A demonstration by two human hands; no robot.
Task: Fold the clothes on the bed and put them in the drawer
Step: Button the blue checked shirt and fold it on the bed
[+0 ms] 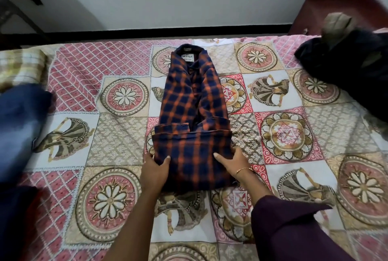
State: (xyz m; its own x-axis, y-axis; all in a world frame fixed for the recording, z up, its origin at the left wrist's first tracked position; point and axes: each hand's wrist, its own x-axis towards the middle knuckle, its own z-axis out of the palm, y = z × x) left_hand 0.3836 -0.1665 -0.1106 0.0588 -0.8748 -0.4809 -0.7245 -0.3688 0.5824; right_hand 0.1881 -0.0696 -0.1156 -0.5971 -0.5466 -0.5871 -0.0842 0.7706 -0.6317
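The bed (pixel 117 135) fills the view under its patchwork cover, and dead centre lies the shirt (pixel 193 114), navy and orange check, sleeves already tucked in so it makes one long narrow strip. Its long axis runs straight from 6 o'clock to 12 o'clock: collar (pixel 190 51) and label at the far 12 end, hem at the near 6 end, and that near end is already turned up over the body.

Both hands are on that near fold. The left hand (pixel 156 168) holds the 9 o'clock edge, thumb on top, fingers tucked under the cloth. The right hand (pixel 233 161) mirrors it on the 3 o'clock edge, thumb over, fingers hidden beneath. So each grip pinches the shirt, one per side, level with each other.

What matters now is this: the unfolded length lies wholly ahead of the hands, toward 12. The next fold looks like a straight carry away from the body, both hands equally near.

Off at 9 sits a blue garment (pixel 21 126), at 2 a dark pile (pixel 346 67), both apparently waiting. No drawer in sight.
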